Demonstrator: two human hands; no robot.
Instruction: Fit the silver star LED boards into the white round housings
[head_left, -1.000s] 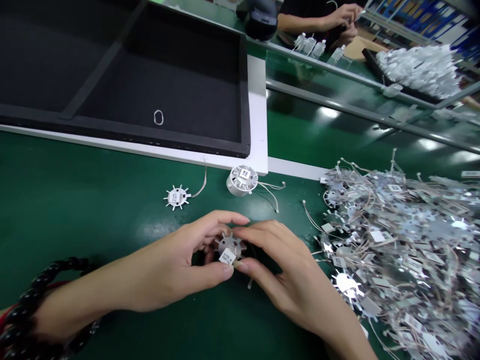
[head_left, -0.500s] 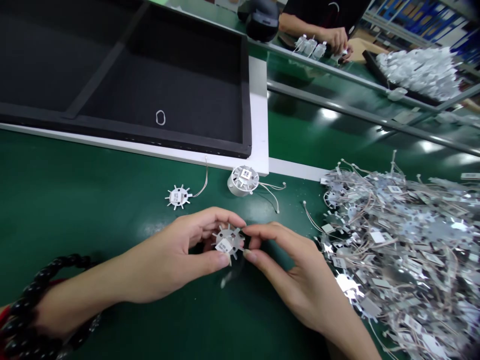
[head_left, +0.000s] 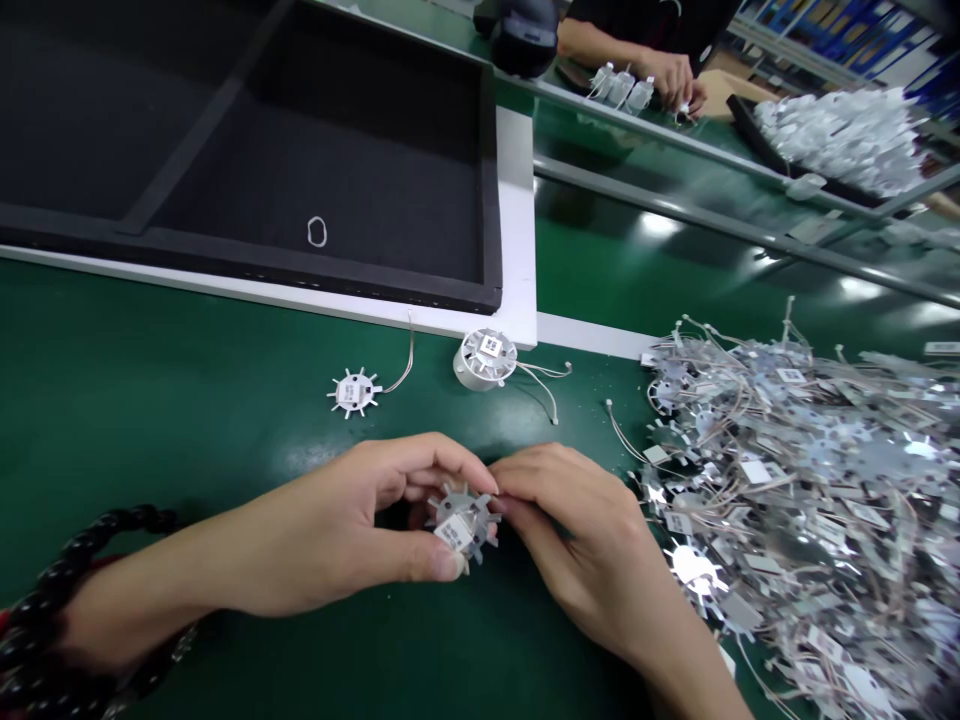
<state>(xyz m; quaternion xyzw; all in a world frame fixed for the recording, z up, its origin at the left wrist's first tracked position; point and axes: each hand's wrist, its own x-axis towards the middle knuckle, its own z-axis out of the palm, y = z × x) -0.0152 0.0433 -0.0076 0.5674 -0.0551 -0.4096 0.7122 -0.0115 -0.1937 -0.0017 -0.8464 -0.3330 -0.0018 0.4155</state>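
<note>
My left hand (head_left: 375, 530) holds a small silvery spoked circuit board (head_left: 466, 520) with a white label, its thumb on the near edge and forefinger over the far one. At the board's right edge, the thumb and forefinger of my right hand (head_left: 577, 530) are pinched together on a spoke; the fingertips partly hide it. Beyond my hands stands a round white housing (head_left: 478, 377) with a similar labelled board in its top and wires trailing right. Another spoked board (head_left: 352, 393) lies flat to its left, its wires reaching back.
A large heap of wired spoked boards (head_left: 795, 500) covers the right side of the green table (head_left: 187, 370). At the back left, a black tray (head_left: 330, 270) holds a small white ring (head_left: 317, 232). Across the metal rail, a co-worker's hands (head_left: 675, 85) handle small white parts.
The board in my left hand has come slightly nearer and tilted. My right thumb and forefinger, apart before around the board's edge, have closed together there.
</note>
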